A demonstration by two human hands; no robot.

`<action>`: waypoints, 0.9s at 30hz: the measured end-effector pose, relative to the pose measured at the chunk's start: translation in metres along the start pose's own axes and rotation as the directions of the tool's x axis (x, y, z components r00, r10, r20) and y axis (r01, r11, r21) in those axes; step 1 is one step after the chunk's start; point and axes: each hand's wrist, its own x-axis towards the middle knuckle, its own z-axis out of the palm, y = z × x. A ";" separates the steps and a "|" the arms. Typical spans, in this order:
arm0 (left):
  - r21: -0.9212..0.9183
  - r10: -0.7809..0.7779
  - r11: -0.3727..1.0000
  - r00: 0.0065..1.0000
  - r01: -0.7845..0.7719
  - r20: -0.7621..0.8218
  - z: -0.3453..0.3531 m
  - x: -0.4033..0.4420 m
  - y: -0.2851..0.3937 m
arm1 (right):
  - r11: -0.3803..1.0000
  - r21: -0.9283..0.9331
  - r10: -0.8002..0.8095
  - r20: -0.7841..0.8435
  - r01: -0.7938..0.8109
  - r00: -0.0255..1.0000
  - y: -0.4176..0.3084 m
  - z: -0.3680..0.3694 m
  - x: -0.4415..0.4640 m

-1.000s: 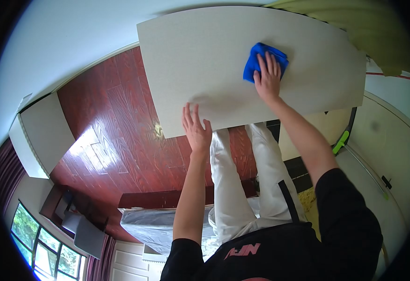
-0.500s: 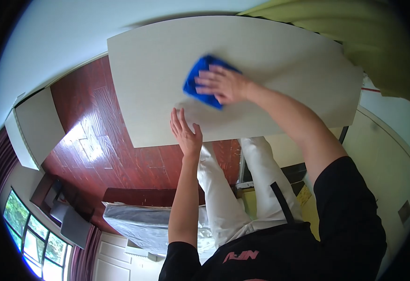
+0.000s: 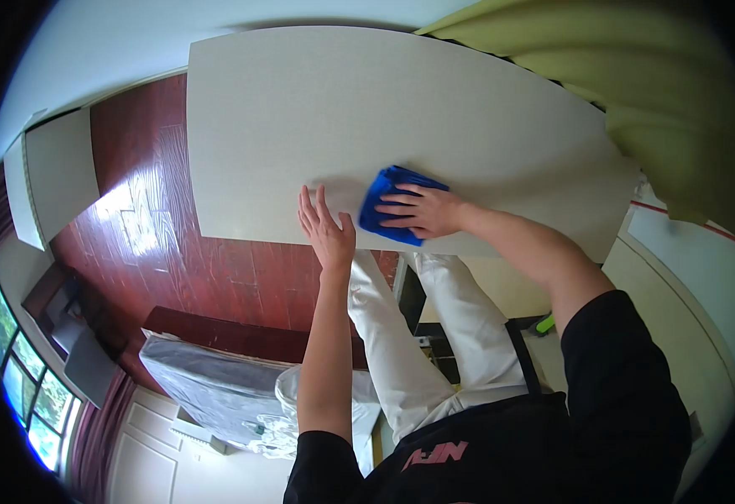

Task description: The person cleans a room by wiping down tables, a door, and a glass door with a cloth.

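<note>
A folded blue cloth [image 3: 380,197] lies on the pale beige tabletop [image 3: 292,109], close to its near edge. My right hand [image 3: 424,210] holds it down from above, with the fingers spread across it and the palm on its right part. To the left, my left hand [image 3: 329,235] is open and holds nothing. Its fingers point away from me over the near edge of the tabletop; whether they touch the surface I cannot tell.
An olive-green curtain [image 3: 653,109] hangs against the tabletop's far right side. My legs in white trousers [image 3: 401,336] are below the near edge. On the red-brown wooden floor [image 3: 191,277] stand a plastic-covered mattress [image 3: 216,378] and, at left, a pale cabinet [image 3: 61,172].
My right hand has drawn the blue cloth toward me and slightly right, nearer the tabletop's near edge. My left hand stays about where it was. The view has shifted a little.
</note>
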 end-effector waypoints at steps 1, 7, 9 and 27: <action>0.003 -0.021 1.000 1.000 0.021 0.004 0.001 -0.006 0.002 | 1.000 -0.004 -0.011 0.007 0.011 1.000 0.010 -0.002 -0.017; 0.019 -0.039 0.999 0.994 0.037 0.107 0.013 -0.061 0.023 | 0.958 -0.150 0.217 -0.181 -0.245 0.959 0.118 -0.064 -0.065; -0.001 -0.007 1.000 0.990 0.008 0.141 0.022 -0.073 0.034 | 0.762 -0.180 0.488 -0.470 -0.622 0.735 0.145 -0.070 -0.054; -0.276 0.013 0.961 0.987 0.032 0.160 0.084 -0.185 0.092 | 0.889 -0.088 0.440 -0.097 -0.448 0.893 -0.095 0.032 -0.137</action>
